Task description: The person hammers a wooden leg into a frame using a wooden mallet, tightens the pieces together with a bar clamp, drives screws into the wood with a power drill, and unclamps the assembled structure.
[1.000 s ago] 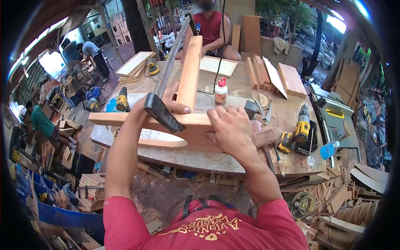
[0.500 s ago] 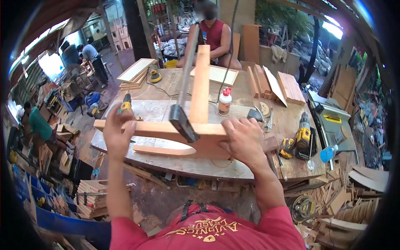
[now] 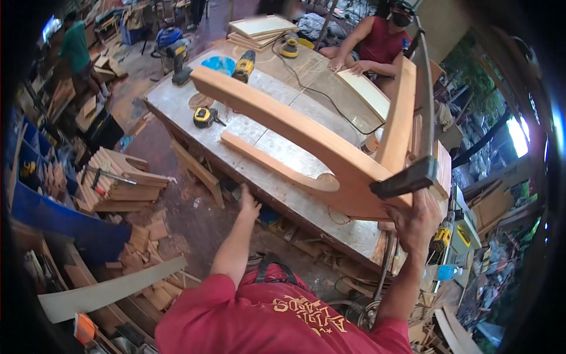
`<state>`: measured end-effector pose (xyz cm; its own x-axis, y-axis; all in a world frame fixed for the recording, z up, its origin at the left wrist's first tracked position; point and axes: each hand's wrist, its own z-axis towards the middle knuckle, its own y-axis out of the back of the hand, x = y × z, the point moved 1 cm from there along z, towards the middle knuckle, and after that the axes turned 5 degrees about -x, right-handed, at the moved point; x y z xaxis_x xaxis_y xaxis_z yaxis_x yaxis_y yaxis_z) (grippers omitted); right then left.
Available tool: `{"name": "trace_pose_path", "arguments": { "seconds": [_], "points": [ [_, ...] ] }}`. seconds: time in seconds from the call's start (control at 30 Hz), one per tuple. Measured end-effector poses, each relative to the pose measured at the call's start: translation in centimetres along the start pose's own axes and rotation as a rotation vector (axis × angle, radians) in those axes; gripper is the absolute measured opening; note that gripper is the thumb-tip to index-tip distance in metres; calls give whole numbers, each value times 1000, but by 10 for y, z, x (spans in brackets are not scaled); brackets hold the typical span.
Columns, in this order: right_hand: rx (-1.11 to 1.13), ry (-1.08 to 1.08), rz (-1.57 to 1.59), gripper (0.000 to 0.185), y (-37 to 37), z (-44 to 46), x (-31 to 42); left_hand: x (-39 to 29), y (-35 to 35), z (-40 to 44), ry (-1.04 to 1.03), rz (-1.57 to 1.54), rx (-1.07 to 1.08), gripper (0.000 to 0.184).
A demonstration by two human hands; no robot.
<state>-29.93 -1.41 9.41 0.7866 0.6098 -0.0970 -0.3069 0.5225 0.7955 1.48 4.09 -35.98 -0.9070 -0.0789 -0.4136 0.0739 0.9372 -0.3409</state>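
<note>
My right hand [image 3: 418,221] grips the near right corner of a thick wooden panel [image 3: 359,186] with a rounded cutout, which stands on edge on the workbench. A straight plank [image 3: 399,118] rises from the panel's right end. A long bar clamp [image 3: 407,180] lies against that joint, its black jaw just above my right hand. My left hand [image 3: 250,203] is low beside the bench's front edge, fingers apart, with nothing visible in it. The panel's long arm [image 3: 259,109] reaches toward the bench's far left.
On the workbench [image 3: 277,150] are a tape measure [image 3: 204,117], a yellow drill [image 3: 243,66], a sander [image 3: 289,47] and a white-faced panel [image 3: 364,91] under a co-worker's hands. Stacked wooden parts [image 3: 121,183] stand on the floor at left. A cord [image 3: 330,100] crosses the bench.
My left hand has let go of the panel's left end and dropped to the bench's front edge. My right hand keeps its hold. The view has turned left and tilted.
</note>
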Motion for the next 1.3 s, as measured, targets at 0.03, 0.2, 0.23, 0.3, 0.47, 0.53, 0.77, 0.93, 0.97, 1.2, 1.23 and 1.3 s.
{"name": "trace_pose_path", "arguments": {
  "seconds": [0.03, 0.2, 0.23, 0.3, 0.47, 0.53, 0.77, 0.93, 0.97, 1.2, 1.23, 1.3],
  "points": [
    [-53, 43, 33, 59, 1, 4, 5, 12, -11, -12, -24, -61, 40, 95],
    [1, 15, 89, 50, -3, -8, 4, 63, 12, -23, -94, 227, 67, 98],
    [-13, 34, 88, 50, -2, -9, 3, 79, 34, -19, -205, 477, 184, 95],
    [-107, 101, 83, 47, -3, -10, 2, 91, 66, -9, -452, 994, 457, 91],
    [19, -11, -17, 50, 8, -9, -3, -63, 3, -237, -781, 732, 667, 39],
    [-4, -15, 24, 50, 5, -12, -6, -113, -20, -318, -1103, 600, 652, 25],
    [2, -22, 38, 54, 1, -14, -18, -159, -182, -411, -1512, 735, 919, 36],
    [14, -10, 23, 53, 0, -12, -21, -121, -286, -385, -1384, 1327, 1009, 65],
    [23, -12, 31, 50, 1, -12, -21, -105, -289, -407, -980, 1393, 937, 66],
    [-347, 72, 164, 36, -30, -30, -34, -67, -313, -385, -1233, 1387, 1075, 43],
    [-393, 95, 211, 33, -25, -37, -33, -73, -312, -381, -1289, 1442, 1007, 35],
    [-520, 110, 326, 33, -4, -55, -36, -67, -303, -390, -1269, 1419, 947, 31]
  ]
}}
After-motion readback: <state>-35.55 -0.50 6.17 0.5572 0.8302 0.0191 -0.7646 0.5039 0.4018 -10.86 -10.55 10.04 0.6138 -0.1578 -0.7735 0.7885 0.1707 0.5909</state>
